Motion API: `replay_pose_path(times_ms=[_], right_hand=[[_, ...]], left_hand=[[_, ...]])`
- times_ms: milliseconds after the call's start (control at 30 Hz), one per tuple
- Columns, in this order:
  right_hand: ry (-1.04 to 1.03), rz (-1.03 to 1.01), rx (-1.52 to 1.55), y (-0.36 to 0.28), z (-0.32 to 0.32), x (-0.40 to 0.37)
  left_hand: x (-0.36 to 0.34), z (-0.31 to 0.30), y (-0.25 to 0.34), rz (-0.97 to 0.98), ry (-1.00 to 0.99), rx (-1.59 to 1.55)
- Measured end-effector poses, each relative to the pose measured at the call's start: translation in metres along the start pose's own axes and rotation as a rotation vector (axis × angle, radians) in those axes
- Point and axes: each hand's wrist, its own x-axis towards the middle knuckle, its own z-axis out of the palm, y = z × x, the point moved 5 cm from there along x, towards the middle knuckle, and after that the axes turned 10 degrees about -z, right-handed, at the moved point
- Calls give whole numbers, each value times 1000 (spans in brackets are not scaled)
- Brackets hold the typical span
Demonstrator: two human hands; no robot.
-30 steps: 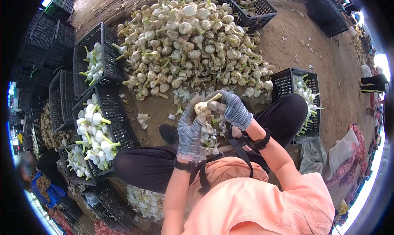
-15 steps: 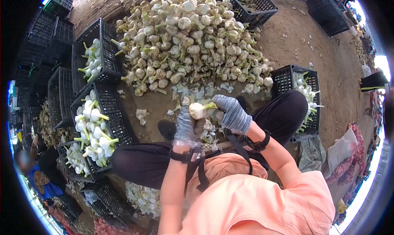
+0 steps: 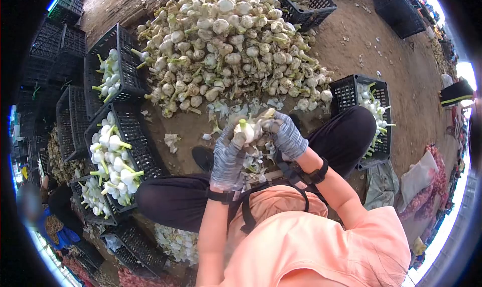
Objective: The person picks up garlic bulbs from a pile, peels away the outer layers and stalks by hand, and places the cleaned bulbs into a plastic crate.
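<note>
Both my hands wear grey striped gloves and meet over the ground in front of me. My left hand (image 3: 227, 159) is closed around a white garlic bulb (image 3: 244, 131), whose short green stem stub points up. At the bulb's right side, my right hand (image 3: 287, 137) pinches a loose strip of pale outer skin (image 3: 264, 117) that stands away from the bulb. Just beyond my hands rises a large heap of unpeeled garlic (image 3: 233, 51). Scraps of peeled skin (image 3: 253, 161) lie beneath my hands.
Black crates with clean white garlic stand at left (image 3: 138, 141) and right (image 3: 384, 141). Another crate (image 3: 321, 13) sits behind the heap. Stacked crates (image 3: 47, 51) line the far left, where another person (image 3: 57, 227) sits. Sacks (image 3: 416, 186) lie at right.
The bulb has turned so its stem points up instead of right. My left fingers have wrapped round it, and a strip of skin now hangs apart in my right hand.
</note>
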Motion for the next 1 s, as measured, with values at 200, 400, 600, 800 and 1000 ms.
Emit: replay_pose_path(times_ms=[200,400,600,800,1000], right_hand=[[309,567,228,65,-18,-14],[111,75,-451,31,-20,-22],[15,137,-108,-6,3,-1],[-114,254,-26,-4,7,-4],[-77,338,176,-11,2,-10]], left_hand=[[-9,8,-4,-120,-111,-267],[-6,-8,-3,29,88,-99],[-6,-8,-7,11,165,131],[-10,-11,-10,-6,163,173],[-9,-6,-6,-28,143,121]])
